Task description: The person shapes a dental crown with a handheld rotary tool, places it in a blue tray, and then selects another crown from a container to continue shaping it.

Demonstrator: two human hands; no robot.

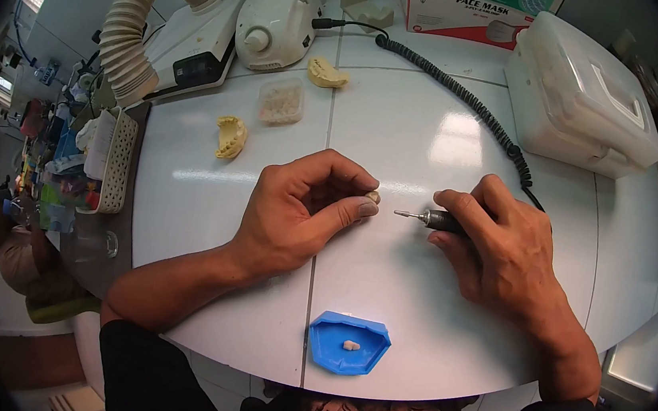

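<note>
There is only one view, from a camera on the person's head. It looks forward and steeply down on the white worktop, from close, with strong fisheye bending at the borders. The near edge of the worktop lies at the bottom, the far edge at the top.

Glossy white laminate tabletop (light glares off it); matt blue plastic tray; chalky yellow plaster dental cast; ribbed grey plastic hose; metal-tipped black handpiece.
</note>
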